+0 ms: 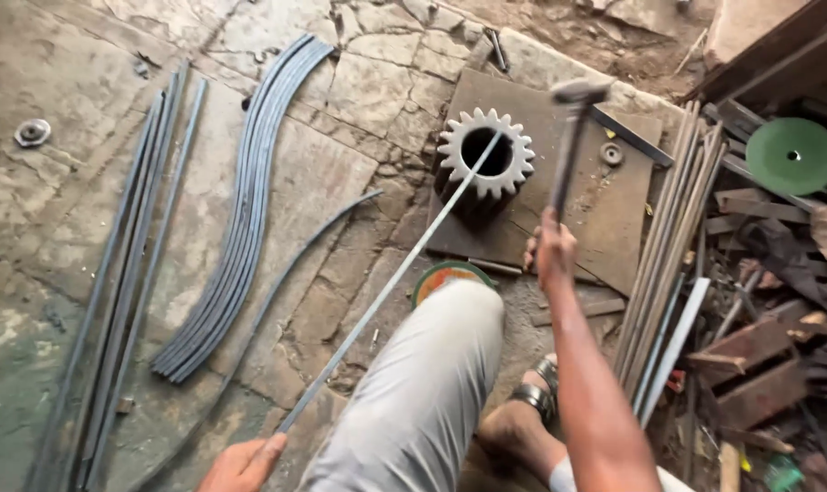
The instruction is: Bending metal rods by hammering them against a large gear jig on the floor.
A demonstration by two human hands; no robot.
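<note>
Head view: right hand (553, 244) clenched on hammer (570, 146), raised above gear (484, 153). Left hand (242, 463) grasping rod (391, 284), far end resting across gear on plate (614, 219). Likely risks: glancing blow kicking rod loose, or striking knee (441, 355) and sandalled foot (532, 401) just below. Curved strips (240, 210) left, straight bars (668, 264) and green disc (792, 155) crowding right.

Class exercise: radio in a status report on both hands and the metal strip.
Left hand grips the flat metal strip, far end laid across the toothed gear. Right hand holds the hammer raised above. Nothing between hammer and strip.
</note>
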